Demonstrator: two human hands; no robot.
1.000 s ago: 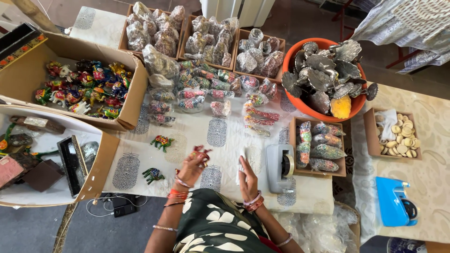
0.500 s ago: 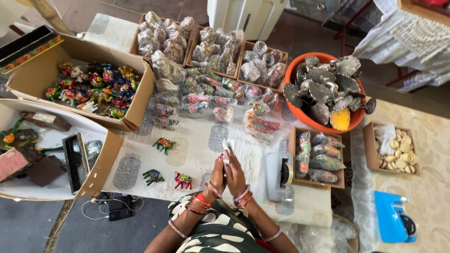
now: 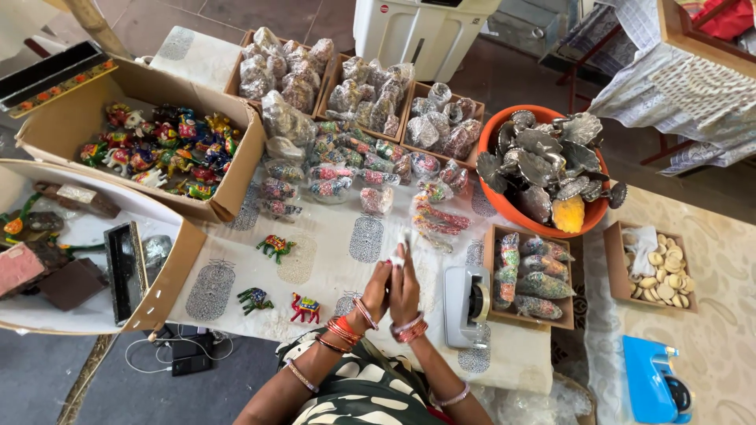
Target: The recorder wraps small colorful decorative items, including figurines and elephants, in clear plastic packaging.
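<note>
My left hand [image 3: 376,293] and my right hand [image 3: 406,287] are pressed together over the white printed cloth [image 3: 331,252]. Between their fingertips they pinch a small clear plastic wrapper [image 3: 398,254]; what is inside it cannot be made out. Both wrists carry red and orange bangles. Three small painted animal figurines stand on the cloth to the left of my hands: a red one [image 3: 305,308] nearest, a dark green one [image 3: 254,299] and a green and red one [image 3: 276,247].
A grey tape dispenser [image 3: 466,305] sits just right of my hands. Behind are wrapped figurines [image 3: 339,169], trays of packets [image 3: 364,98], an orange bowl [image 3: 592,214] of silver pieces and a cardboard box [image 3: 224,193] of painted figurines. A blue device [image 3: 650,382] lies far right.
My hands were apart, the left one at the red figurine. The figurine now stands on the cloth, and both hands have come together on the clear wrapper.
</note>
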